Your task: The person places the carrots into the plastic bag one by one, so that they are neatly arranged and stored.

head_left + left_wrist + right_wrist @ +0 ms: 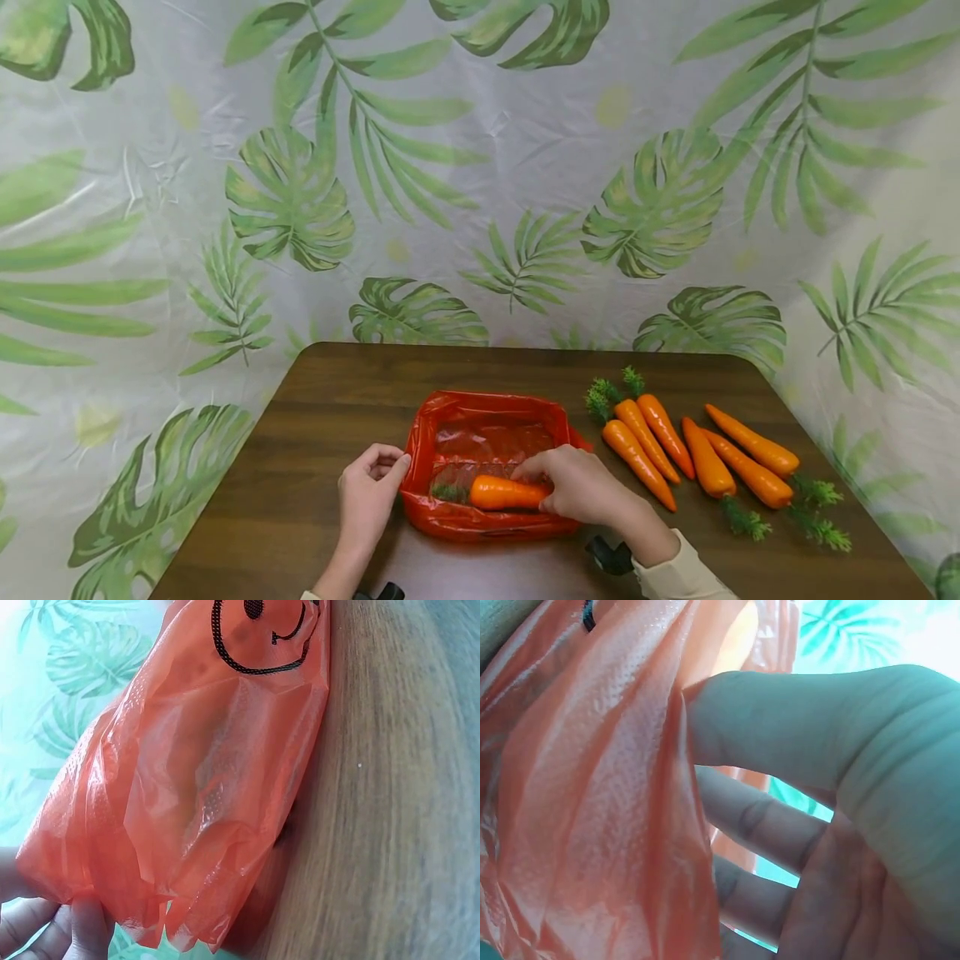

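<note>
A red plastic bag [487,527] sits on the table with its mouth spread wide, facing up. My left hand [367,492] pinches the bag's left rim between thumb and fingers; the left wrist view shows the bag side [217,750] with part of a black smiley print. Inside the mouth, near the front wall, an orange carrot [501,493] lies sideways with its green top [450,493] to the left. My right hand [581,483] reaches over the bag's right rim and grips the carrot's right end. In the right wrist view, bag film hides the fingertips.
On the right of the wooden table [337,400], three carrots [637,454] lie with green tops toward the back. Beside them, three more carrots [742,458] have their tops toward the front right. A leaf-patterned sheet [525,167] hangs behind the table.
</note>
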Tool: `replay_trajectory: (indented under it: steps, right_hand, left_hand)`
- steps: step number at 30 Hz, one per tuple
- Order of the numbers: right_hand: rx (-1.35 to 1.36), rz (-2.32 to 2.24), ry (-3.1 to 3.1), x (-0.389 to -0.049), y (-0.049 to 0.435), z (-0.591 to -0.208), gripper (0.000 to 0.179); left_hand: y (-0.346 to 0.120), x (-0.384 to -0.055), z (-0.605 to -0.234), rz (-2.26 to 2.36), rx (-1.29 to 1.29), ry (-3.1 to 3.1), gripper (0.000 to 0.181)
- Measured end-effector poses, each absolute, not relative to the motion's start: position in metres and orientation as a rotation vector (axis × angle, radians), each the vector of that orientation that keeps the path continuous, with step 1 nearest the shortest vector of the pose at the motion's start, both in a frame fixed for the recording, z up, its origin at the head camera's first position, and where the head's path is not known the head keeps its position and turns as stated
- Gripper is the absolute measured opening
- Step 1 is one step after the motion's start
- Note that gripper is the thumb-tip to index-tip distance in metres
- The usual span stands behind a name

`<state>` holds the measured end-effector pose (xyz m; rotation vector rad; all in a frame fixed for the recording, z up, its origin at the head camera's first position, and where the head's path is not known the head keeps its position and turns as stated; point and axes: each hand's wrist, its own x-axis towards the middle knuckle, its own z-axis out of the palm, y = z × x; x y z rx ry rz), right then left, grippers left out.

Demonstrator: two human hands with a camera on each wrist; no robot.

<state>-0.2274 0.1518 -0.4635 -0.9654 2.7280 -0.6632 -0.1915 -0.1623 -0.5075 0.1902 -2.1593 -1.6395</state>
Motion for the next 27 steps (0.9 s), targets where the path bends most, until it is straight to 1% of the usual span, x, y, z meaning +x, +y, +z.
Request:
replay_trajectory:
  steps: [9,27]
  right_hand:
    - [-1.054,-0.651,2.698,-0.226,0.148,-0.468,0.049]
    - [-1.051,-0.618,2.700,-0.225,0.142,-0.475,0.046]
  left_hand:
    - [-0.162,-0.192,-0.509,-1.622,0.169,-2.158,0.008]
    - [-0.163,-0.193,-0.511,-1.630,0.147,-2.142,0.008]
